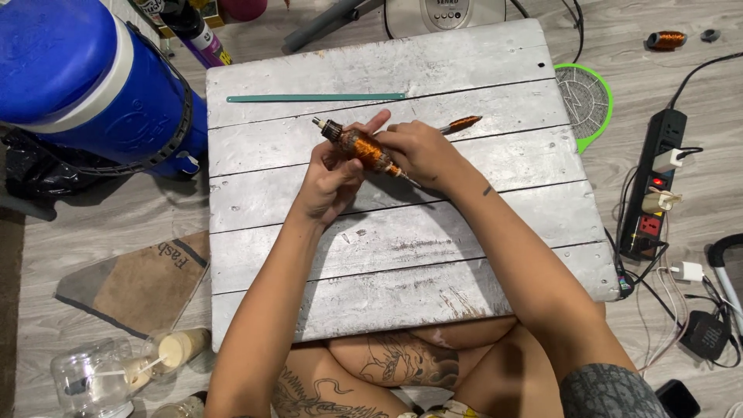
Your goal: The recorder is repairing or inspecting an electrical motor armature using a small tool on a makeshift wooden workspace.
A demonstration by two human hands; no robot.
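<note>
You are sitting cross-legged on the wood-look floor [93,232] of a home turned makeshift repair spot, with a worn whitewashed plank board [402,209] across your lap as a bench. At three o'clock lies a loaded power strip [654,186] with chargers and tangled cables, at ten o'clock a blue water cooler jug [85,77], and at one o'clock a spool of copper wire [665,39].

surface: white plank board [402,255] (paint worn) | on it: long green strip [316,97] near far edge; copper-tipped tool [462,123]
</note>
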